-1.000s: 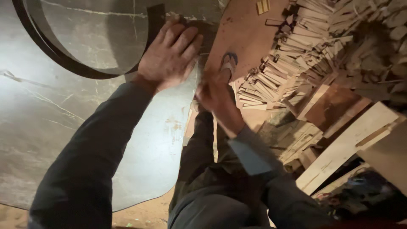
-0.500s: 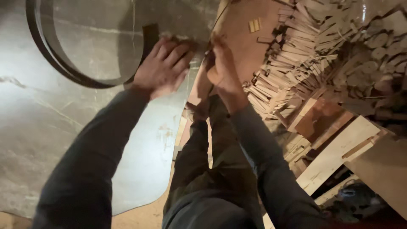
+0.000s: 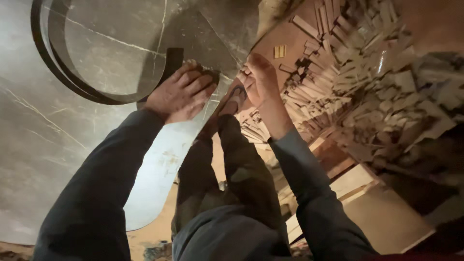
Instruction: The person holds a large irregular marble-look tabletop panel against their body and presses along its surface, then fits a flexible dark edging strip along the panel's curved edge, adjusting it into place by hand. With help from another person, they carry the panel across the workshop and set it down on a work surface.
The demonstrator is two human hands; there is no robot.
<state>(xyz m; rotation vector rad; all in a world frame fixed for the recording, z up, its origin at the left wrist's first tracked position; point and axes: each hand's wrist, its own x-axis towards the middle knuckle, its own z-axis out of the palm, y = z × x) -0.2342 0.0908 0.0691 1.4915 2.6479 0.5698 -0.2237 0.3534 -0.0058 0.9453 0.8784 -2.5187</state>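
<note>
The left hand [image 3: 181, 92] lies flat, fingers spread, pressed palm-down on the edge of a big grey marble slab [image 3: 58, 140], at about 11 o'clock from the person's knees. The right hand [image 3: 261, 79] sits at about 12 o'clock, just beside the left, fingers curled at the slab's edge; whether it pinches the edge or only rests against it, I cannot tell. The two hands are close but not touching. A sandalled foot [image 3: 234, 99] shows between them, right under the slab's edge.

A dark curved band [image 3: 72, 82] arcs across the slab at 10 o'clock, its end reaching the left fingers.

What could go wrong, as I judge it: the slab looks heavy and thin, and it appears held only along one edge. If the left palm slides on the polished face, the edge could drop onto the foot just below or trap the right fingers. A twist could also crack the stone along its pale veins.

The floor [image 3: 159, 237] is bare brownish ground. At 2 o'clock lies a heap of small wood offcuts [image 3: 367, 72], with pale boards [image 3: 357, 183] at 4 o'clock. The place is dim and cluttered, lit warmly
</note>
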